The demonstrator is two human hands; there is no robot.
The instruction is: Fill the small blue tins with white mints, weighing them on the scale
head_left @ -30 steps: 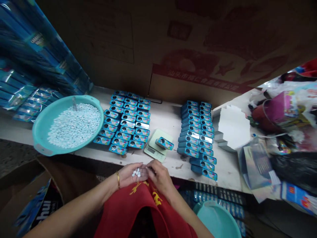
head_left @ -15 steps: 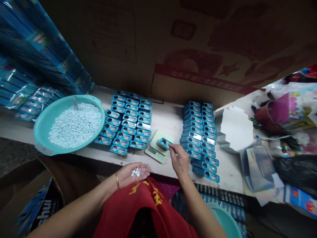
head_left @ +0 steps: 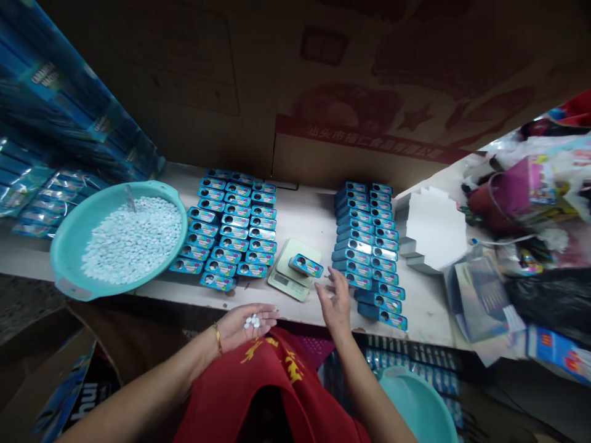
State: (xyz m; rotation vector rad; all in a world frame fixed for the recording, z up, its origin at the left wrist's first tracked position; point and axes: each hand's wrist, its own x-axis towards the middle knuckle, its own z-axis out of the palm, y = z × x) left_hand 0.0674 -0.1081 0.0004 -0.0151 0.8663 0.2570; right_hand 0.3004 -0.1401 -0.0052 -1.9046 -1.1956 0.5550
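Note:
My left hand (head_left: 242, 326) rests palm up near my lap and cups several small white tablets (head_left: 252, 320). My right hand (head_left: 335, 300) hovers with fingers spread just right of a small scale (head_left: 290, 275), holding nothing. One blue tin (head_left: 305, 266) lies on the scale, a finger's length from my right hand. A block of blue tins (head_left: 228, 231) lies left of the scale. Another double row of tins (head_left: 369, 246) lies to the right.
A teal basin (head_left: 64, 258) full of white tablets stands at the left on the white table (head_left: 305, 218). Cardboard boxes (head_left: 323, 92) wall the back. White folded cartons (head_left: 429, 231) and cluttered bags (head_left: 530, 246) lie to the right. A second teal basin (head_left: 415, 406) sits below.
My right hand left the tablets in my left palm, reached to the tin on the scale, then drew back a little and opened. The left hand stayed put.

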